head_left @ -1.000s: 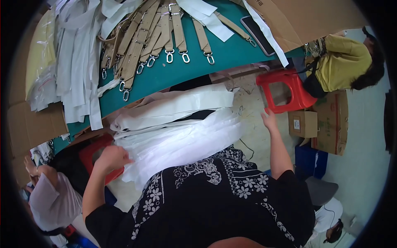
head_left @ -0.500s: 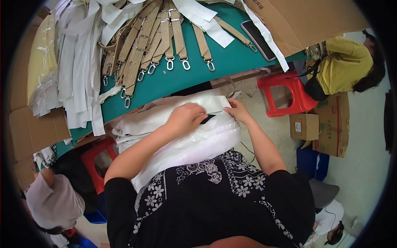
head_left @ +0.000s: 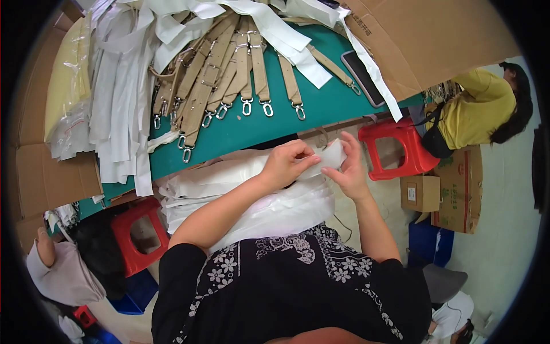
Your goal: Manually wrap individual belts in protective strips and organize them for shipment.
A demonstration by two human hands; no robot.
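Across my lap lies a thick bundle of white, paper-like wrapping strips [head_left: 269, 209]. At its right end, one white strip [head_left: 332, 155] is raised, its end slightly curled. My left hand [head_left: 289, 164] pinches this strip between thumb and fingers. My right hand [head_left: 350, 169] holds its outer end, thumb in front and fingers bent up behind. A small dark patch shows beneath my left hand; what it is I cannot make out. Beyond the bundle, tan straps [head_left: 212, 80] with metal clasps fan out on the green table [head_left: 229, 135], apart from both hands.
White strips [head_left: 117, 109] hang over the table's left side beside a yellow plastic-wrapped pack [head_left: 69, 86]. A phone [head_left: 364, 77] and cardboard [head_left: 424, 46] are at the far right. Red stools [head_left: 395, 150] stand on both sides. A person in yellow [head_left: 478, 112] works to the right, another [head_left: 63, 272] to the left.
Both hands have risen a little and moved right, lifting the strip's end off the bundle. My right hand has turned upward around it. The whole view has shifted slightly.
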